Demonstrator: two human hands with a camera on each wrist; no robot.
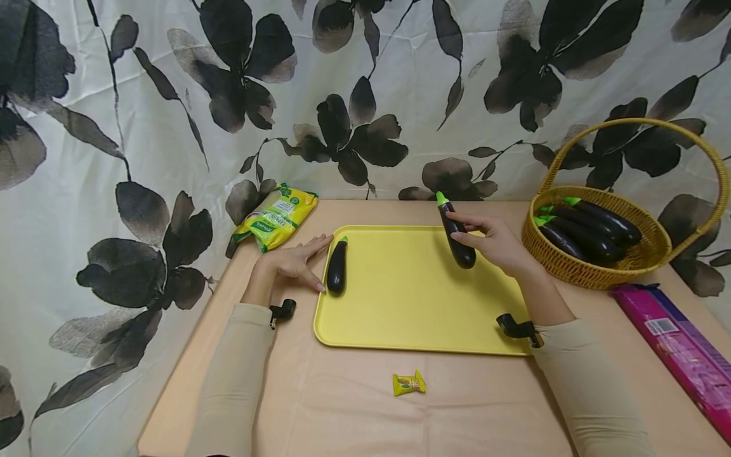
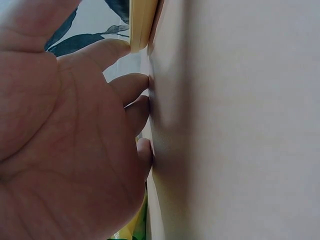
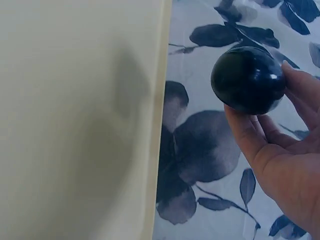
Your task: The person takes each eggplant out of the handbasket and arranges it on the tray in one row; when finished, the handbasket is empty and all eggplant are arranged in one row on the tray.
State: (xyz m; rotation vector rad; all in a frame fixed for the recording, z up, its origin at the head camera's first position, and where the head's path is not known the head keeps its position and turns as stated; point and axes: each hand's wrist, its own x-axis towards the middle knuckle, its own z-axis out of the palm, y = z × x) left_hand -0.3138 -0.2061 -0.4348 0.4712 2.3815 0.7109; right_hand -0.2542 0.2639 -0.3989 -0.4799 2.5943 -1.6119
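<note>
My right hand pinches a dark purple eggplant with a green tip, held above the right part of a yellow tray. In the right wrist view the eggplant's rounded end shows between thumb and fingers. A second eggplant lies on the tray along its left edge. Beside it, my left hand touches the tray's left rim with fingers spread and rather straight. In the left wrist view the left palm faces the camera and its fingertips rest at the table and tray edge.
A wicker basket with a tall handle holds several eggplants at the right. Near it lies a pink and purple package. A yellow-green packet sits behind my left hand, and a small yellow wrapped piece lies before the tray.
</note>
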